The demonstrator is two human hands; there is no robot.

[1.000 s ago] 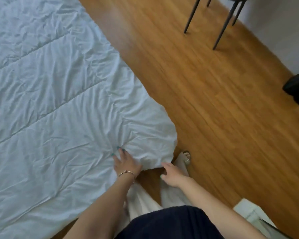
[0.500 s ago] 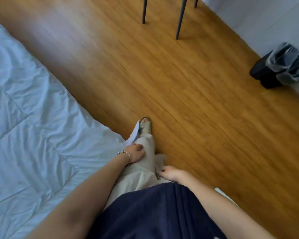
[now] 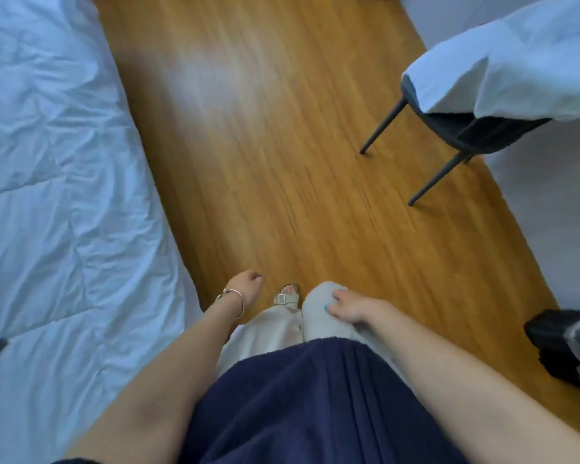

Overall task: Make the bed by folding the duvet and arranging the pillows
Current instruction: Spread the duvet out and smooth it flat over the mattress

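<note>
Head view: both hands hang free, holding nothing. Left hand (image 3: pixel 245 289) loosely curled just beside the duvet (image 3: pixel 64 212) edge, not touching. Right hand (image 3: pixel 352 308) relaxed, fingers resting on the trouser leg (image 3: pixel 318 306). Duvet lies spread on the bed, left of both hands. White bedding (image 3: pixel 516 68), maybe a pillow, on the chair (image 3: pixel 466 135), ahead-right. Suggest: walk to a corner, pinch each corner, fold with edges aligned.

No readable text, no labels, no brand marks, no numbers, no signs on anything in view
</note>
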